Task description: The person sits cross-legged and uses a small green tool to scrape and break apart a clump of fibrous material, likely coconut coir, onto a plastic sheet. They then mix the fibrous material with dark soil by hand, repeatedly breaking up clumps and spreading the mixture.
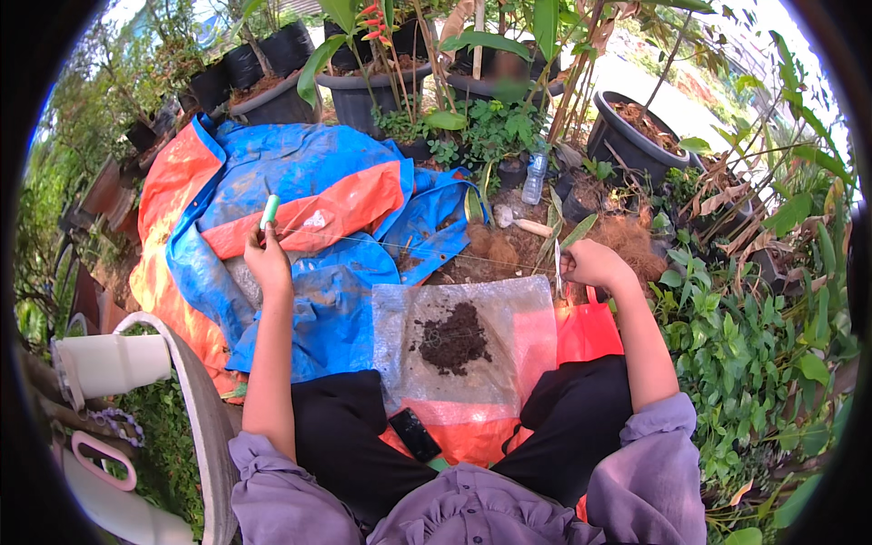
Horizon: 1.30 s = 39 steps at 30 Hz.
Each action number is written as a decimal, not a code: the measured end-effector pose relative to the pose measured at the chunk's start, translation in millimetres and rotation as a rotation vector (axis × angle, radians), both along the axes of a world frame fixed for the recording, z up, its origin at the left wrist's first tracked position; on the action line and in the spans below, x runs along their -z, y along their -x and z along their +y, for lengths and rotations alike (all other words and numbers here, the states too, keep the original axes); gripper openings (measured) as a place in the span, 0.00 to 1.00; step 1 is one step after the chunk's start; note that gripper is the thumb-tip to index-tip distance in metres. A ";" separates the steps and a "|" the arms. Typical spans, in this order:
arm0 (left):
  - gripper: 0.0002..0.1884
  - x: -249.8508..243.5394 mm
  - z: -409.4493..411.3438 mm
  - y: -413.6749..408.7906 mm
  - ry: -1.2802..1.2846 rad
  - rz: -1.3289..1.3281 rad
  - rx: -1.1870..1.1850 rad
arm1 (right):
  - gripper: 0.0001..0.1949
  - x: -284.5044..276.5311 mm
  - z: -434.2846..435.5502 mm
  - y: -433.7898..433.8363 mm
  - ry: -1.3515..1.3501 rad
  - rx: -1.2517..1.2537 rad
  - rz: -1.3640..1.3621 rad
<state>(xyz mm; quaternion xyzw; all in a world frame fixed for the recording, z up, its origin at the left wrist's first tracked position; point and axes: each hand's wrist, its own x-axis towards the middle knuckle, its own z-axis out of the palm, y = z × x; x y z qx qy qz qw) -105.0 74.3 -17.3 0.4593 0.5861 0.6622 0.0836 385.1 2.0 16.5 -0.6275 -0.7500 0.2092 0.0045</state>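
Note:
My left hand (268, 259) is raised over the tarp and grips a pale green spool of thread (270, 211) upright. From the spool a thin thread (388, 243) stretches across to the right. At its other end my right hand (591, 263) holds a pair of scissors (558, 267), seen nearly edge-on, so I cannot tell whether the blades are apart. Between my knees a sheet of bubble wrap (395, 313) is spread, with a heap of dark soil (458, 340) on it. Faint pale strands show on the soil. Below my right hand stands a red bag (587, 334).
A blue and orange tarp (293, 157) is bunched ahead on the left. A hand trowel (533, 227), coconut fibre (630, 245) and a plastic bottle (535, 178) lie beyond the sheet. A phone (414, 434) rests between my legs. Potted plants (375, 95) stand behind; a tumbler (112, 364) is left.

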 end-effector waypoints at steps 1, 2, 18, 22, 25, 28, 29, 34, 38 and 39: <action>0.12 -1.8 -1.2 -0.8 -0.007 -0.033 0.010 | 0.07 4.0 -0.9 -1.5 -0.100 0.079 -0.148; 0.12 -3.4 -2.6 -1.7 -0.014 -0.067 0.020 | 0.08 6.6 0.6 -3.4 -0.087 0.069 -0.184; 0.13 -7.4 -19.0 -77.2 0.194 -0.049 0.809 | 0.23 72.6 11.9 54.2 -0.088 -0.350 0.454; 0.15 -13.6 -49.9 -121.3 0.484 -0.041 1.034 | 0.27 56.8 3.5 111.5 0.054 -0.286 0.982; 0.16 -12.1 -53.7 -139.3 0.536 -0.061 1.111 | 0.27 45.9 1.9 133.1 0.264 -0.244 1.187; 0.18 -7.8 -50.2 -141.5 0.560 -0.078 1.080 | 0.24 47.5 10.1 140.6 0.425 -0.215 1.253; 0.18 -5.0 -49.0 -140.6 0.560 -0.076 1.070 | 0.22 44.6 10.3 143.6 0.456 -0.203 1.272; 0.18 -11.7 -49.7 -143.0 0.629 -0.124 0.976 | 0.13 40.3 9.9 153.6 0.344 -0.033 1.299; 0.19 -18.3 -49.7 -136.6 0.686 -0.331 1.016 | 0.10 37.4 14.9 145.3 0.254 0.052 1.270; 0.19 -18.9 -48.4 -133.0 0.690 -0.333 1.075 | 0.09 38.2 17.1 141.5 0.229 0.081 1.279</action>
